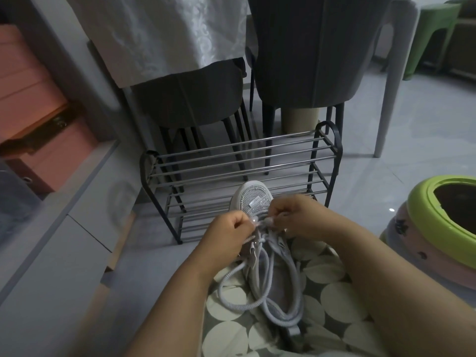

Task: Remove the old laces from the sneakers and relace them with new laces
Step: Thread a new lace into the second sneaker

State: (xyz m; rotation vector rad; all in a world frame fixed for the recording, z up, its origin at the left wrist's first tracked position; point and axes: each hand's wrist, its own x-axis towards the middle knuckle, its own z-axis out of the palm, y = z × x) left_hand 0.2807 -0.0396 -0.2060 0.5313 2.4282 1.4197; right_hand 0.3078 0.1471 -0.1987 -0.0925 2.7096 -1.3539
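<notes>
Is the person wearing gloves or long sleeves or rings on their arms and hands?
No gloves. The left hand and right hand are both bare, and both forearms are bare too, with no sleeve showing anywhere in view. No watch or bracelet shows at the wrists, and I see no ring. The fingertips are too blurred to tell about nail polish.

Both forearms were bare — no sleeves, watch or rings showed on the left hand (229,229) or the right hand (296,215). Over the lap lay a grey garment (332,287) printed with large cream ovals — loose, soft-looking fabric.
</notes>
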